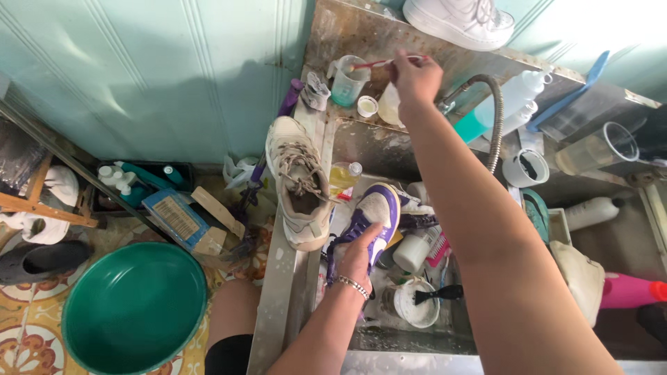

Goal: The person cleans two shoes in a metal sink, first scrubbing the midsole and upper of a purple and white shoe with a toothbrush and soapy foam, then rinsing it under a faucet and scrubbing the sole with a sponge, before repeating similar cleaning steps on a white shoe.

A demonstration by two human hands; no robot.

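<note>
My left hand [360, 255] grips the heel of a purple and white sneaker [372, 217] held over the metal sink [417, 337]. My right hand [415, 78] reaches far up to the back ledge and pinches a thin brush with a red handle [375, 64], its tip resting in a clear measuring cup [346, 83]. A dirty beige sneaker [300, 184] with loose laces lies on the sink's left rim, just left of the purple one.
In the sink lie a white bowl with a black brush [417, 302], a pink brush [438, 250] and bottles. A flexible metal hose [495, 121] hangs at right. A white sneaker [458, 21] sits on the top shelf. A green basin [132, 305] stands on the tiled floor.
</note>
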